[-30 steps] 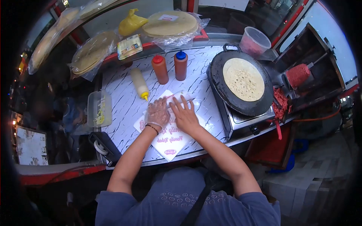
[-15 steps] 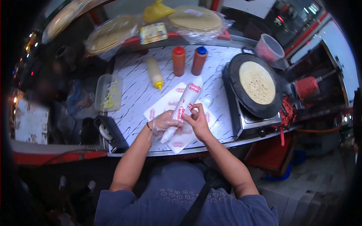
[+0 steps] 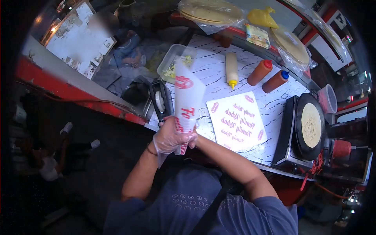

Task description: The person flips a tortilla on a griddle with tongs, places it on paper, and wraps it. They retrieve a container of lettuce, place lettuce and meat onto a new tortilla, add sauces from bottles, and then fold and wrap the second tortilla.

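Observation:
A white paper-wrapped roll (image 3: 185, 98) with red print stands nearly upright in front of me. My left hand (image 3: 169, 137), in a clear plastic glove, is closed round its lower part. My right hand (image 3: 192, 139) is at the same lower end, largely hidden behind the roll and the glove, so its fingers are hard to make out. A black tape dispenser (image 3: 159, 100) is just left of the roll. To the right, printed paper sheets (image 3: 237, 121) lie flat on the marble-patterned counter (image 3: 203, 51).
A lidless tub of chopped greens (image 3: 176, 58), a yellow-tipped bottle (image 3: 231, 68), a red-capped bottle (image 3: 260, 72) and a blue-capped bottle (image 3: 275, 81) stand behind. Flatbread (image 3: 311, 125) lies on a round griddle at right. Seated people are beyond the counter.
The view has turned left. The wrapped roll has been lifted off the paper sheets and moved left towards the tape dispenser, now more upright. My right hand has moved down to its lower end.

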The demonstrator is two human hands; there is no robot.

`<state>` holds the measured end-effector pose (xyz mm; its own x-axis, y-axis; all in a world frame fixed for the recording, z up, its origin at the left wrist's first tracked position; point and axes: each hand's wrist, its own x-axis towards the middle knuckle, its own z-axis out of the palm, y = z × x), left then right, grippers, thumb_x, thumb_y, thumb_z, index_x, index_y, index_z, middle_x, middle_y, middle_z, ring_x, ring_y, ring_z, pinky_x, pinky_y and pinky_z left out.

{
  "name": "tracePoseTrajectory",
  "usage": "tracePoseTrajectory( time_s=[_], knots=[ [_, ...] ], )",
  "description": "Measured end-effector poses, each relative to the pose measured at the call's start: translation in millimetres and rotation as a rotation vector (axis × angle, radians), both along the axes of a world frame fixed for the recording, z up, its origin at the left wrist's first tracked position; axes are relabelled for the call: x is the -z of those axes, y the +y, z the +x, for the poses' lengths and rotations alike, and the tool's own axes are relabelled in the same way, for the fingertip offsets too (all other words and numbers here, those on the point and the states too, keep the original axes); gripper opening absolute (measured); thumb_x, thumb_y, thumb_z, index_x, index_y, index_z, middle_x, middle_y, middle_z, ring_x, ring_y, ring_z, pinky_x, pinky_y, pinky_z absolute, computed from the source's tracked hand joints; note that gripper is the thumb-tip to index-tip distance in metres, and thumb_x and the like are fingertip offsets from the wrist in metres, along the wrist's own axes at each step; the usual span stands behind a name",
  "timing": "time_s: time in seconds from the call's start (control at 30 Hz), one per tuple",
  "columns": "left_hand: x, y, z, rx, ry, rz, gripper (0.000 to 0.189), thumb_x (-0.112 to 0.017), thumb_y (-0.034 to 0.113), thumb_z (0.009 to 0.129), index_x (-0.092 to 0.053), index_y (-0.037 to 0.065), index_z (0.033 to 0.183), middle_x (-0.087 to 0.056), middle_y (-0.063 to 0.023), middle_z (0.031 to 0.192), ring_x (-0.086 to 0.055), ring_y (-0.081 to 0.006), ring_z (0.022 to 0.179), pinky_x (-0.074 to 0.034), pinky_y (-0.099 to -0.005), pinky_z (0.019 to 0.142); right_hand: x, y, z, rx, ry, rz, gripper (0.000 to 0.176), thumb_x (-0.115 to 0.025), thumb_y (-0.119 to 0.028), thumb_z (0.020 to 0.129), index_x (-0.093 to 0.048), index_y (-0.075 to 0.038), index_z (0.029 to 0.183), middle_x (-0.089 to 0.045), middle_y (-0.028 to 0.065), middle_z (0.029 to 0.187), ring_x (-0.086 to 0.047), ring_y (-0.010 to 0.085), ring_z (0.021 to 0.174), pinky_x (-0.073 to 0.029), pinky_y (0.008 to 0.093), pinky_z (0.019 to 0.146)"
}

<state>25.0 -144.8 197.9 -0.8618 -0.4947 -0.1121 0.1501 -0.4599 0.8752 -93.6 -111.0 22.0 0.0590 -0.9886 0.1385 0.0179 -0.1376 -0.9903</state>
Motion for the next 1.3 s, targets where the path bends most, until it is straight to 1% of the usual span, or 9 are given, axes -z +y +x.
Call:
tracePoseTrajectory(
  time_s=[0.13,0.23,0.6,0.67,0.83,1.0,1.07,1.17,1.3],
  knots=[
    [-10,-1,21,-0.136,0.061,0.044,0.036,-0.080,0.020,0.078,-0.058,0.000,0.098,-0.063,-0.0084,0.073,-0.064,-0.0185,0.061,-0.052,-0.0305,0.059,-49,-9,33,0.236,-0.128,0.422,0.026,-0.065,-0.013,0.083,-0.061,0.000,0.105,-0.067,0.0156,0.105,-0.062,0.0167,0.096,-0.051,0.0327,0.081],
    [-2,-3,26,-0.193,0.040,0.061,0.035,-0.079,0.018,0.077,-0.057,0.001,0.098,-0.061,-0.0084,0.071,-0.062,-0.0192,0.061,-0.051,-0.0309,0.058,-51,8,48,0.366,-0.135,0.006,0.022,-0.065,-0.007,0.079,-0.063,0.002,0.099,-0.068,0.0171,0.093,-0.064,0.0182,0.088,-0.051,0.0318,0.074],
    [-9,-5,-18,-0.157,0.083,0.108,0.041,-0.078,0.018,0.076,-0.051,0.003,0.103,-0.056,-0.0070,0.071,-0.058,-0.0181,0.057,-0.051,-0.0308,0.054,-9,25,-13,0.313,0.425,0.119,0.013,-0.064,-0.010,0.080,-0.065,0.001,0.085,-0.064,0.0224,0.079,-0.064,0.0396,0.076,-0.051,0.0430,0.071],
    [-5,-7,-29,-0.138,0.087,0.121,0.030,-0.078,0.015,0.079,-0.057,0.002,0.096,-0.060,-0.0072,0.072,-0.060,-0.0160,0.060,-0.051,-0.0286,0.056,-79,40,-58,0.247,0.251,0.169,0.020,-0.065,-0.017,0.089,-0.062,0.001,0.082,-0.053,0.0136,0.065,-0.051,0.0222,0.060,-0.042,0.0358,0.059],
    [17,-2,-80,-0.008,-0.159,-0.123,0.017,-0.074,0.010,0.085,-0.061,0.000,0.091,-0.063,-0.0056,0.072,-0.061,-0.0142,0.058,-0.052,-0.0294,0.055,-201,71,-125,0.209,0.273,0.057,0.033,-0.067,-0.022,0.093,-0.054,-0.001,0.072,-0.046,0.0010,0.072,-0.041,0.0071,0.068,-0.034,0.0262,0.061],
    [10,15,-117,0.212,-0.143,-0.093,0.024,-0.075,0.016,0.081,-0.057,0.003,0.091,-0.060,-0.0072,0.074,-0.059,-0.0157,0.056,-0.050,-0.0282,0.051,-226,95,-160,0.354,0.515,0.280,0.036,-0.073,-0.029,0.086,-0.059,0.001,0.072,-0.053,0.0095,0.072,-0.051,0.0180,0.066,-0.041,0.0325,0.060],
    [14,22,-124,0.303,-0.094,-0.037,0.033,-0.076,0.024,0.081,-0.054,0.004,0.095,-0.058,-0.0074,0.074,-0.058,-0.0147,0.054,-0.048,-0.0272,0.050,-219,111,-162,0.433,0.424,-0.009,0.035,-0.076,-0.027,0.084,-0.060,0.001,0.073,-0.053,0.0086,0.075,-0.051,0.0183,0.065,-0.041,0.0327,0.060],
    [20,34,-137,0.681,0.343,0.665,0.044,-0.073,0.030,0.083,-0.047,0.003,0.107,-0.052,-0.0060,0.068,-0.055,-0.0133,0.050,-0.046,-0.0268,0.047,-208,128,-174,0.459,0.422,-0.120,0.031,-0.078,-0.024,0.081,-0.061,0.000,0.076,-0.051,0.0061,0.079,-0.050,0.0153,0.065,-0.041,0.0301,0.059],
    [28,44,-155,0.806,0.427,0.686,0.049,-0.073,0.036,0.083,-0.051,0.001,0.109,-0.058,-0.0083,0.078,-0.055,-0.0139,0.052,-0.046,-0.0259,0.042,-194,149,-190,0.542,0.406,-0.140,0.029,-0.081,-0.023,0.078,-0.063,-0.001,0.084,-0.052,0.0038,0.081,-0.048,0.0103,0.063,-0.039,0.0253,0.057]
  ],
)
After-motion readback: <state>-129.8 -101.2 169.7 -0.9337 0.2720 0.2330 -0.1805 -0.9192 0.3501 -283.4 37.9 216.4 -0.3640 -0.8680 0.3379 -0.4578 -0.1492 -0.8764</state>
